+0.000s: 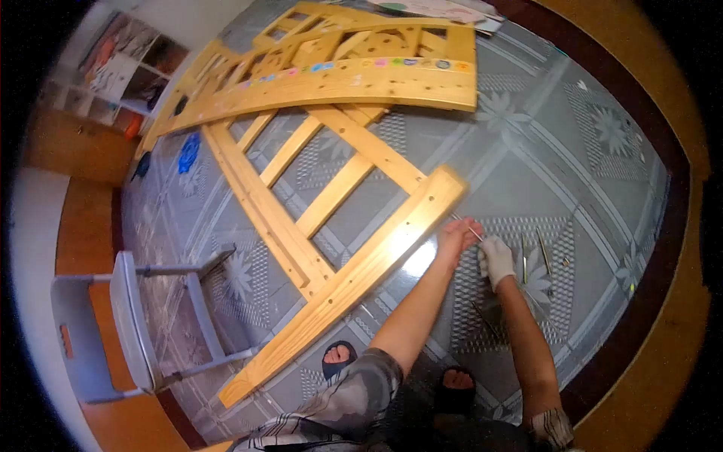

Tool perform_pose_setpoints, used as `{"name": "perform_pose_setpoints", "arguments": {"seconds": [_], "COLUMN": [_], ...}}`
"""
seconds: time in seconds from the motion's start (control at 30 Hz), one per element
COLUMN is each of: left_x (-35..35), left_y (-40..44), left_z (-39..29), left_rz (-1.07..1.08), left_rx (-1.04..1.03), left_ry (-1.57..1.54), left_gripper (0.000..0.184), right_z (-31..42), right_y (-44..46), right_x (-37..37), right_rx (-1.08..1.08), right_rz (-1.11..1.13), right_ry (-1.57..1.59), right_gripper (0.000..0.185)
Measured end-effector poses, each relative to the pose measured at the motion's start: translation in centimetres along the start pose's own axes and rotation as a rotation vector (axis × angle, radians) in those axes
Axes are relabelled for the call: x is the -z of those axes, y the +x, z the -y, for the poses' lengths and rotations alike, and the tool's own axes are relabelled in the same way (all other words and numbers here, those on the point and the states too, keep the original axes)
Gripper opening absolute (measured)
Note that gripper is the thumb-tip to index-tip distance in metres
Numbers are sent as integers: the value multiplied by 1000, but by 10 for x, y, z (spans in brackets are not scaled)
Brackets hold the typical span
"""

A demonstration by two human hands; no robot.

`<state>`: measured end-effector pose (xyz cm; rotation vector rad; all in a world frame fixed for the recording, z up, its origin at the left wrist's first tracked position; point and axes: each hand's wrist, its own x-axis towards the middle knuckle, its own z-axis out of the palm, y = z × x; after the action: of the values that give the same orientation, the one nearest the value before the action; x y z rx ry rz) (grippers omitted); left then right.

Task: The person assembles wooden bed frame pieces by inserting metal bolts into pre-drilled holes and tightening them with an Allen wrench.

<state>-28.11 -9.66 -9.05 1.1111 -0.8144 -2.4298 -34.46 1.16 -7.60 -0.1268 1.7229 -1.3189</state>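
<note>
My left hand (454, 241) is bare, palm partly up, its fingers apart beside the near end of a pale wooden beam (380, 260). A thin metal rod (473, 232) crosses by those fingers. My right hand (498, 261), in a white glove, is closed on the rod's lower end. Whether the rod's far tip touches the beam is not clear. The beam joins slatted wooden rails (335, 197) that slope away across the floor. Several slim metal pieces (544, 252) and a small piece of hardware (566, 261) lie on the floor right of my gloved hand.
A larger wooden panel with stickers (361, 79) rests across the rails' far end. A grey folding chair (135, 320) stands at left. A crumpled blue item (189, 153) lies on the patterned floor (520, 166). My sandalled feet (456, 384) are below the beam.
</note>
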Motion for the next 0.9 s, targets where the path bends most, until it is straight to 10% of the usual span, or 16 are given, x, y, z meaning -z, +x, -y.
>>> {"name": "perform_pose_setpoints", "arguments": {"seconds": [0.1,0.2,0.23,0.3,0.5,0.57,0.63,0.7,0.9], "left_x": [1,2,5,8,9,6,4,4,4], "left_y": [6,7,7,8,8,6,6,5,3], "left_z": [5,6,7,9,6,2,2,3,0], "left_rz": [-18,-17,-1,20,41,6,31,20,43], "left_rx": [-4,23,26,26,30,58,58,47,55], "left_ry": [35,12,-29,-33,-35,25,-6,-17,-49], "left_gripper": [18,18,18,17,18,17,16,16,16], "right_z": [-13,6,1,14,-5,-10,-6,0,-4], "right_y": [-2,-13,-9,-12,4,1,-9,-14,-12], "right_x": [7,10,10,17,9,4,-7,-1,10], "right_rx": [603,303,379,-293,-398,-297,549,397,-442], "right_rz": [-340,-171,-146,294,337,213,-352,-244,284], "right_ry": [-806,-845,-771,76,691,417,-723,-790,441], "right_gripper": [31,37,40,41,34,31,30,27,52]}}
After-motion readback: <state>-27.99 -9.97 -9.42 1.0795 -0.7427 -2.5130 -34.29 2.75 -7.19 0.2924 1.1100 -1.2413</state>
